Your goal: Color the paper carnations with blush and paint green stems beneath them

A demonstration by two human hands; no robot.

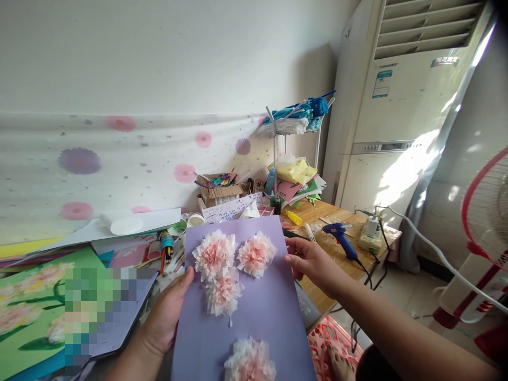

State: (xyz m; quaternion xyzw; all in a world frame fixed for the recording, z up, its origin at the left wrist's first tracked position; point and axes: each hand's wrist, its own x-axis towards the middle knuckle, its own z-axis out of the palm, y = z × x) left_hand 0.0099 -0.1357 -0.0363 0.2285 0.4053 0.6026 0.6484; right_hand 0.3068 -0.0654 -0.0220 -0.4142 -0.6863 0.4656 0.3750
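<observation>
A purple sheet of card (262, 307) is held up in front of me, tilted toward my view. Several pink and white paper flowers (215, 255) sit on it, a cluster at the top and another flower (250, 360) near the bottom. A small whitish drip (230, 321) shows under the cluster. My left hand (169, 312) grips the card's left edge, thumb in front and fingers hidden behind. On the right edge, my right hand (309, 262) pinches the card between thumb and fingers.
A blue glue gun (342, 239) lies on the wooden table (329, 280) beside a power strip (371, 235). Left lies a green flower picture (89, 259), partly pixelated. Behind stand a cardboard box (224, 194) and a rack of pipe cleaners (291, 126). A fan (488, 206) stands right.
</observation>
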